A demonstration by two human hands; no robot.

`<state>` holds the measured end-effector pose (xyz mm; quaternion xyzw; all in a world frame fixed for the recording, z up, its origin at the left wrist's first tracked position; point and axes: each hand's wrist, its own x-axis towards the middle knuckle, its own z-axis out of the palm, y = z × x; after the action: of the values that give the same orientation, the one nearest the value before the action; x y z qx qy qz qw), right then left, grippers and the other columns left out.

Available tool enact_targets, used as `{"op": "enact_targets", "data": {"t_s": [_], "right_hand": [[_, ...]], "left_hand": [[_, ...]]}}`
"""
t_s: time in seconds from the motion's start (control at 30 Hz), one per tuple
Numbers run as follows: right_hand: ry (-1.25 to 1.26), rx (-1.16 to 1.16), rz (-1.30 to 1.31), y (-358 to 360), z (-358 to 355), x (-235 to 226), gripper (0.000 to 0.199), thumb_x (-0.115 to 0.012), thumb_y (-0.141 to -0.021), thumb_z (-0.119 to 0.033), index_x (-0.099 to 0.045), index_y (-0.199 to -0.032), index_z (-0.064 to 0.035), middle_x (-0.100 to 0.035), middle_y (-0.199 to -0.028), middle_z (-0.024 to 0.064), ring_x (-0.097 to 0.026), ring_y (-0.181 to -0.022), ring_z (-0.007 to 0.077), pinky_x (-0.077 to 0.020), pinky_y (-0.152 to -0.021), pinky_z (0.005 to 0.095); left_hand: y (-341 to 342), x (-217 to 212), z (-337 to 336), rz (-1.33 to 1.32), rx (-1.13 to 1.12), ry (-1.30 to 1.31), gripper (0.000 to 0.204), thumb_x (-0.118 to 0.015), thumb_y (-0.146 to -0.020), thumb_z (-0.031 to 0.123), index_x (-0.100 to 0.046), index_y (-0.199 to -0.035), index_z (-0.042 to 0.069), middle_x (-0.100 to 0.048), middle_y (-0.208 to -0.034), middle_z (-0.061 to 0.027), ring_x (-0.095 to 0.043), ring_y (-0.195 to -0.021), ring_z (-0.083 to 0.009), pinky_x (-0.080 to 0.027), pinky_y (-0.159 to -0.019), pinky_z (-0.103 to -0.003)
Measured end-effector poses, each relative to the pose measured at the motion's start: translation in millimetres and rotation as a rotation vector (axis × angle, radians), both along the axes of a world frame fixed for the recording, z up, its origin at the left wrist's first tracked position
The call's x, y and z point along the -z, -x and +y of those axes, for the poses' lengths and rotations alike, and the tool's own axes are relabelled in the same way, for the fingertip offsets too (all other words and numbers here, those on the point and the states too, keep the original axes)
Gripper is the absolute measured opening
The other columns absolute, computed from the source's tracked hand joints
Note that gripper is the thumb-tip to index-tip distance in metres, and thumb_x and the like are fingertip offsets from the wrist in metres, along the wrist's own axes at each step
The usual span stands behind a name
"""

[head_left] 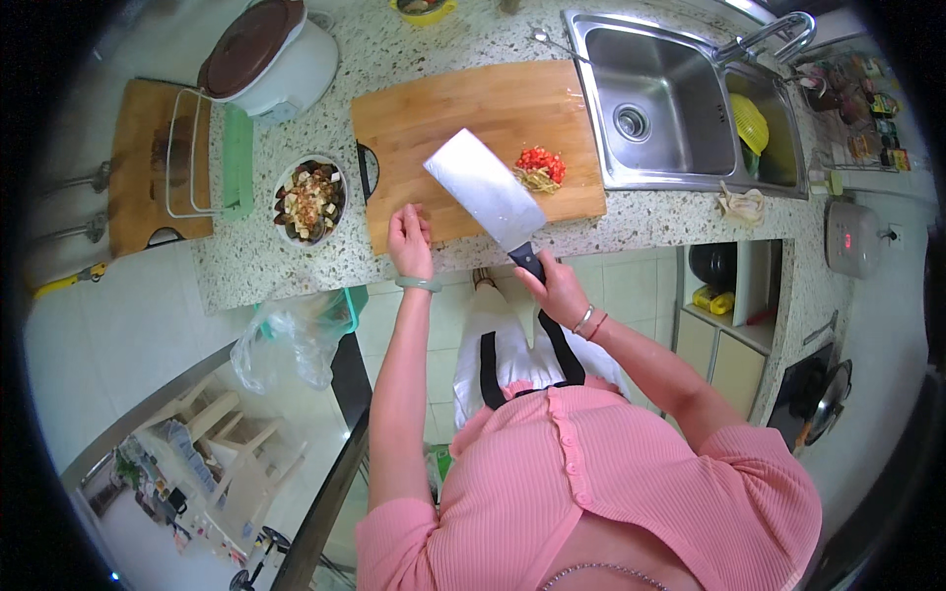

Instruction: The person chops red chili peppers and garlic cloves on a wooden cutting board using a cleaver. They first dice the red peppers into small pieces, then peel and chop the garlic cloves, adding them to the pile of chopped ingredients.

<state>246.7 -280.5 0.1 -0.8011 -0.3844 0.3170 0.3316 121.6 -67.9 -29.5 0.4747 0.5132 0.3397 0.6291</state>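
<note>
My right hand (558,293) grips the black handle of a cleaver (485,189). Its broad steel blade points up and left over the wooden cutting board (424,118). To the right of the blade lie chopped red peppers (542,163), beside a small heap of pale yellowish shreds (537,180). My left hand (411,241) is at the board's near left edge, its fingers loosely curled together with nothing seen in them. Left of the board stands a bowl (282,225) of dark chunks, white pieces and reddish-brown bits.
A double steel sink (655,84) lies right of the board, with a yellow strainer (749,123) in its smaller basin. A white cooker (301,74) with a brown lid stands far left, near a green container (237,163). A plastic bag (296,340) hangs below the counter edge.
</note>
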Motion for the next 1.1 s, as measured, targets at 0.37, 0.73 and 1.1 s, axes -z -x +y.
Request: {"op": "enact_targets", "data": {"t_s": [0.37,0.73,1.1], "right_hand": [[0.211,-0.042,-0.209,23,23,17,0.043,-0.06,-0.091,-0.045,-0.046,-0.095,-0.0042,-0.065,-0.073,0.0232,-0.064,-0.068,0.0414,-0.051,-0.057,0.0498],[-0.048,0.389,0.335,-15,20,-63,0.035,-0.063,-0.094,-0.032,-0.051,-0.081,-0.0013,-0.05,-0.052,0.0041,-0.048,-0.042,0.0105,-0.0373,-0.041,0.0292],[-0.019,0.166,-0.008,29,3,3,0.038,-0.064,-0.091,-0.036,-0.05,-0.091,-0.0009,-0.061,-0.065,0.0223,-0.061,-0.058,0.0403,-0.0472,-0.053,0.0447]], "left_hand": [[24,2,0,0.062,0.282,0.087,0.022,-0.059,-0.096,0.027,-0.06,-0.096,0.005,-0.052,-0.067,0.0019,-0.048,-0.057,-0.0073,-0.041,-0.052,-0.022],[-54,5,11,0.3,0.57,-0.62,0.029,-0.06,-0.079,-0.004,-0.059,-0.106,0.005,-0.058,-0.101,-0.0146,-0.057,-0.099,-0.0351,-0.047,-0.085,-0.042],[3,1,19,0.352,0.543,-0.845,0.058,-0.069,-0.079,0.001,-0.051,-0.133,0.009,-0.049,-0.14,-0.0106,-0.049,-0.122,-0.0284,-0.043,-0.097,-0.037]]}}
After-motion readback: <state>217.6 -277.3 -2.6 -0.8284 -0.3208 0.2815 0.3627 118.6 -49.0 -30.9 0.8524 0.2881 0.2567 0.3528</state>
